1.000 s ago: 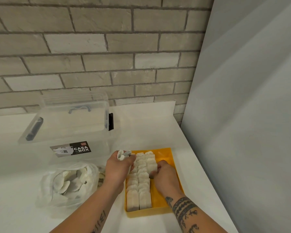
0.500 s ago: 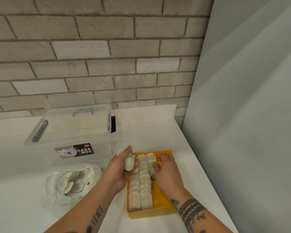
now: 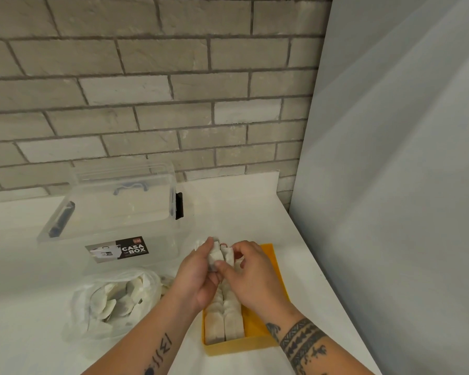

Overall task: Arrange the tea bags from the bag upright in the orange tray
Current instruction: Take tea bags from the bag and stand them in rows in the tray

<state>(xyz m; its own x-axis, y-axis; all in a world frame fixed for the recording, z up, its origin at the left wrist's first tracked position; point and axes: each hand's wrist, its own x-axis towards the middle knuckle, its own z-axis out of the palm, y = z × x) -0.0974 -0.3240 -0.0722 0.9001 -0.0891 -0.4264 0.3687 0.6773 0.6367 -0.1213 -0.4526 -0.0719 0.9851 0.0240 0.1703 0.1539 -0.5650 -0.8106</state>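
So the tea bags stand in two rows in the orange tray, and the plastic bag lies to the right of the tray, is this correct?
No: the head view shows the plastic bag lying to the left of the orange tray, not the right. The tea bags do stand in two rows in the tray.

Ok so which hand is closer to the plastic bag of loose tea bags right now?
Left. The left hand is just right of the plastic bag, at the orange tray's left edge; the right hand is farther right, over the tray. Both hold tea bags.
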